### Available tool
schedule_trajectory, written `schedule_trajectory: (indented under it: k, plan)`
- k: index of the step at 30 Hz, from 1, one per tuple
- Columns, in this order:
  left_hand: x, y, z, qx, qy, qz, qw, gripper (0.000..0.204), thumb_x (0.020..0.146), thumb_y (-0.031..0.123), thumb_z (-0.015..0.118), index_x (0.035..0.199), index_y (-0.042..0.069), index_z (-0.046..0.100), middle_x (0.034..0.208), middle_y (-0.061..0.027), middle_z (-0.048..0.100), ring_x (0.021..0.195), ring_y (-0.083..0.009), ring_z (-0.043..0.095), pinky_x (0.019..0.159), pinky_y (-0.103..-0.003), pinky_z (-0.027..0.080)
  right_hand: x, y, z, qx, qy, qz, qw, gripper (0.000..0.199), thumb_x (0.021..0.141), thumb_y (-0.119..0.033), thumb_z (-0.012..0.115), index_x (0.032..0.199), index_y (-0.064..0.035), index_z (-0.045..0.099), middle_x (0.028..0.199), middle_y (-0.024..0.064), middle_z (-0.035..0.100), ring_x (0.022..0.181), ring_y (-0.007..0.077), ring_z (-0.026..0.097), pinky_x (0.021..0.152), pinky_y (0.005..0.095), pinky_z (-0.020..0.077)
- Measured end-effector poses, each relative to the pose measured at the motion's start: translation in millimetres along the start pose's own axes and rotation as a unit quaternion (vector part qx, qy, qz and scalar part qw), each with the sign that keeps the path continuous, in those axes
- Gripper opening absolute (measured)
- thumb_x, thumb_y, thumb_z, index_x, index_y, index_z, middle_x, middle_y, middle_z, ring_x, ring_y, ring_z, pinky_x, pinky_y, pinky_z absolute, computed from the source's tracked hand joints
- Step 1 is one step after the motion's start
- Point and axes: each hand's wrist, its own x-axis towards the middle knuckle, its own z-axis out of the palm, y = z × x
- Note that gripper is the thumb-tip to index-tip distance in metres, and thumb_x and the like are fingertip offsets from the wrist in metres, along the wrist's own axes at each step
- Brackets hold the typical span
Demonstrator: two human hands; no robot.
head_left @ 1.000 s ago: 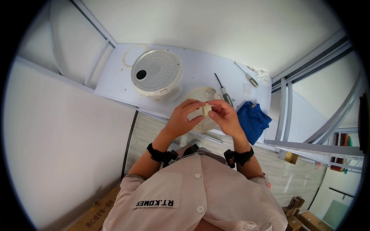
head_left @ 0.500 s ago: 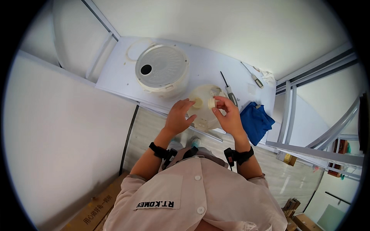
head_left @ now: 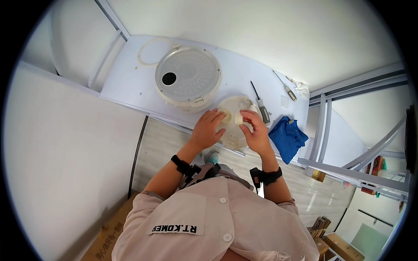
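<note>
My right hand pinches a small cream screw cap between thumb and fingers, its ribbed side facing left. Below it lies a round, off-white plastic cover with moulded fittings, at the table's front edge. A short round neck rises from the cover. Beside this neck my left hand has its fingers stretched out and its thumb apart, the fingertips at the neck's rim. Behind my left hand stands a white round tub with a grey translucent lid and a black disc on it.
A grey-handled screwdriver lies right of the cover, a second screwdriver farther back. A blue cloth hangs over the front edge of the white table. A pale ring lies behind the tub. Metal frames border the right side.
The view has shifted slightly, so the tub appears a little farther right. Both hands keep nearly the same place, and the right still holds the cap.
</note>
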Motion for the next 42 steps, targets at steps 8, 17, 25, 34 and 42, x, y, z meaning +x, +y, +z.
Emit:
schedule_trajectory:
  k: [8, 17, 25, 34, 42]
  plan:
    - [-7, -16, 8, -0.039, -0.012, -0.053, 0.998, 0.074, 0.088, 0.027, 0.082, 0.151, 0.002, 0.052, 0.158, -0.0233, 0.048, 0.145, -0.0411, 0.047, 0.120, -0.048, 0.040, 3, 1, 15, -0.205, -0.045, -0.019, 0.978, 0.044, 0.087, 0.009, 0.069, 0.128, -0.0051, 0.066, 0.133, 0.0197, 0.061, 0.118, 0.0406, 0.064, 0.099, 0.0438, 0.0550]
    - [-2, -22, 11, -0.058, -0.007, -0.093, 0.994, 0.065, 0.091, 0.030, 0.080, 0.144, -0.001, 0.059, 0.157, -0.0246, 0.048, 0.143, -0.0424, 0.049, 0.117, -0.047, 0.044, 20, 21, 32, -0.258, -0.044, -0.031, 0.965, 0.044, 0.085, 0.007, 0.069, 0.128, -0.0019, 0.064, 0.132, 0.0199, 0.062, 0.121, 0.0419, 0.062, 0.099, 0.0457, 0.0544]
    - [-5, -29, 16, -0.038, 0.013, -0.078, 0.996, 0.059, 0.090, 0.033, 0.079, 0.140, 0.005, 0.064, 0.146, -0.0165, 0.058, 0.131, -0.0381, 0.058, 0.109, -0.047, 0.048, 18, 37, 37, -0.231, -0.073, -0.016, 0.970, 0.042, 0.084, 0.006, 0.070, 0.125, -0.0020, 0.065, 0.130, 0.0196, 0.063, 0.121, 0.0418, 0.061, 0.099, 0.0459, 0.0536]
    - [-7, -30, 19, -0.043, 0.026, -0.079, 0.996, 0.055, 0.091, 0.034, 0.077, 0.139, 0.010, 0.065, 0.147, -0.0131, 0.057, 0.133, -0.0364, 0.057, 0.112, -0.048, 0.046, 18, 39, 36, -0.133, -0.036, 0.015, 0.990, 0.044, 0.086, 0.007, 0.071, 0.129, -0.0029, 0.066, 0.131, 0.0178, 0.065, 0.119, 0.0384, 0.064, 0.100, 0.0414, 0.0546]
    - [-8, -32, 23, -0.028, 0.025, -0.079, 0.996, 0.055, 0.091, 0.034, 0.077, 0.140, 0.011, 0.065, 0.147, -0.0121, 0.057, 0.133, -0.0360, 0.056, 0.112, -0.048, 0.045, 14, 43, 29, -0.090, -0.026, 0.041, 0.995, 0.044, 0.086, 0.009, 0.072, 0.127, -0.0066, 0.070, 0.131, 0.0162, 0.065, 0.119, 0.0361, 0.064, 0.099, 0.0399, 0.0550]
